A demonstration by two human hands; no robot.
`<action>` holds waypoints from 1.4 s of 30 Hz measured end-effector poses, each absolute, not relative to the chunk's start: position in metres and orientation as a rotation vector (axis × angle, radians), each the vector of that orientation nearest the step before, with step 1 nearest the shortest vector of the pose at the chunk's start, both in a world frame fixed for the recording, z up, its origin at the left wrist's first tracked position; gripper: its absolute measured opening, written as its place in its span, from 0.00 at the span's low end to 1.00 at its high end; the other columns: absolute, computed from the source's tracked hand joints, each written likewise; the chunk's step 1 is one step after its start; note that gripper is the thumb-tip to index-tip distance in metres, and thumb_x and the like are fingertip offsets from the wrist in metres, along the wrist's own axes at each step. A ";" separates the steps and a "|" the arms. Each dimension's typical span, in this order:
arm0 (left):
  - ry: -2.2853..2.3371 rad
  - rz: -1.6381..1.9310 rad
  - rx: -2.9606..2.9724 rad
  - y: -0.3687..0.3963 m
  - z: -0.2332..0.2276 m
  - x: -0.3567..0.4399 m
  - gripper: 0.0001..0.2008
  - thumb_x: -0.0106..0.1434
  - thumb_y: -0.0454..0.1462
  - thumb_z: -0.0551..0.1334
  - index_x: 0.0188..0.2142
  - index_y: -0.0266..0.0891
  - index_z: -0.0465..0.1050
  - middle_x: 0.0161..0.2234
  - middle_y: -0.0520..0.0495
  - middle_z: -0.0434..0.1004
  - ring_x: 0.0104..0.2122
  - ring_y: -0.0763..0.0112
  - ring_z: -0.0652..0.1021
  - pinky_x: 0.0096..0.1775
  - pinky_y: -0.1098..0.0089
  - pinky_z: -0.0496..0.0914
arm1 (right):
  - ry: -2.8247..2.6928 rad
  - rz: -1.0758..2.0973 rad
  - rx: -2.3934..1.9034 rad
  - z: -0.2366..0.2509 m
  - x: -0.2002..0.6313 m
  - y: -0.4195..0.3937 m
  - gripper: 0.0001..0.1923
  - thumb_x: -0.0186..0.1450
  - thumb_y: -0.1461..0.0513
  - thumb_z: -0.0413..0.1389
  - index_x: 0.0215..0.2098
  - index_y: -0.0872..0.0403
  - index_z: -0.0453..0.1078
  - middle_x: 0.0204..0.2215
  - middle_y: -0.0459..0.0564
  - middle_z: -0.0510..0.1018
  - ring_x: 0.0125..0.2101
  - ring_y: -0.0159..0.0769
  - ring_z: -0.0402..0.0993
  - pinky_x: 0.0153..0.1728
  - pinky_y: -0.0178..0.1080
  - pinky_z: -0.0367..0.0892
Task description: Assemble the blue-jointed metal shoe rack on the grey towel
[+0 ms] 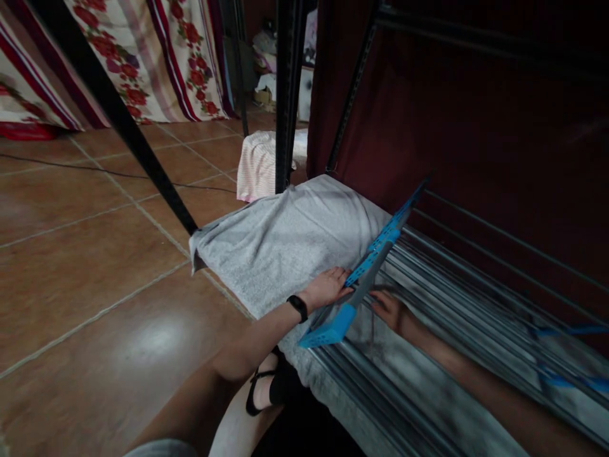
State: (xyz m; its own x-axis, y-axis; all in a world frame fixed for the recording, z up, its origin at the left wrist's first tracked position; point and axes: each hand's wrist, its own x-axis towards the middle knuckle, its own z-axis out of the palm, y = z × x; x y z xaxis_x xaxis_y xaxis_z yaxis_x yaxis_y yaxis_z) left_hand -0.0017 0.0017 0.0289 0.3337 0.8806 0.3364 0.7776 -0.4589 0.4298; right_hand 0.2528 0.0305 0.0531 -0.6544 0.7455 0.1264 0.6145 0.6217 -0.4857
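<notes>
A folding clothes drying rack (419,260) lies on the grey cloth (285,235), with long metal rods and a blue plastic end piece (333,327) tilted up. My left hand (328,289), with a black band on its wrist, is at the outer side of this end piece. Its fingers close on the edge, partly hidden by the blue plastic. Across from it, my right hand (392,312) reaches in over the rods. Its bent fingers grip near the middle of the end piece, and some of them are out of sight.
Black metal posts (288,95) rise at the corners of the cloth-covered surface. Dark red fabric (428,127) hangs behind it. To the left are a tiled floor (95,254), a black cable (118,174) and a flowered curtain (137,63). A striped cloth (257,165) hangs beyond the post.
</notes>
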 end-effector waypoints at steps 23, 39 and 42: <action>1.225 1.210 1.621 0.008 0.037 0.020 0.18 0.66 0.40 0.56 0.53 0.38 0.69 0.50 0.39 0.77 0.52 0.54 0.75 0.57 0.52 0.68 | -2.629 0.607 -1.190 0.101 0.227 0.021 0.11 0.72 0.60 0.46 0.44 0.54 0.70 0.39 0.51 0.77 0.41 0.36 0.73 0.42 0.38 0.67; 1.116 1.145 1.688 0.023 0.017 0.018 0.26 0.58 0.30 0.58 0.57 0.38 0.67 0.54 0.40 0.75 0.55 0.56 0.73 0.60 0.53 0.65 | -2.741 0.559 -1.564 0.105 0.212 0.018 0.10 0.73 0.61 0.47 0.46 0.51 0.70 0.45 0.49 0.79 0.44 0.35 0.76 0.38 0.34 0.64; 1.101 1.141 1.676 0.023 0.020 0.019 0.23 0.58 0.31 0.58 0.54 0.37 0.69 0.53 0.40 0.76 0.54 0.57 0.74 0.60 0.54 0.65 | -2.729 0.560 -1.579 0.108 0.211 0.019 0.10 0.72 0.61 0.48 0.47 0.52 0.70 0.46 0.49 0.79 0.45 0.36 0.76 0.39 0.35 0.63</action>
State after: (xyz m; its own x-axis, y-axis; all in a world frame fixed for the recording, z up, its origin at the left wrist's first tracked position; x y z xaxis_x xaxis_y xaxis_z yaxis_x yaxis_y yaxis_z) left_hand 0.0195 0.0227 0.0203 0.2106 0.9459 0.2468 0.2132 -0.2909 0.9327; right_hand 0.2115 0.0189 0.1080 -0.5123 0.8291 -0.2240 0.8503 0.4531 -0.2678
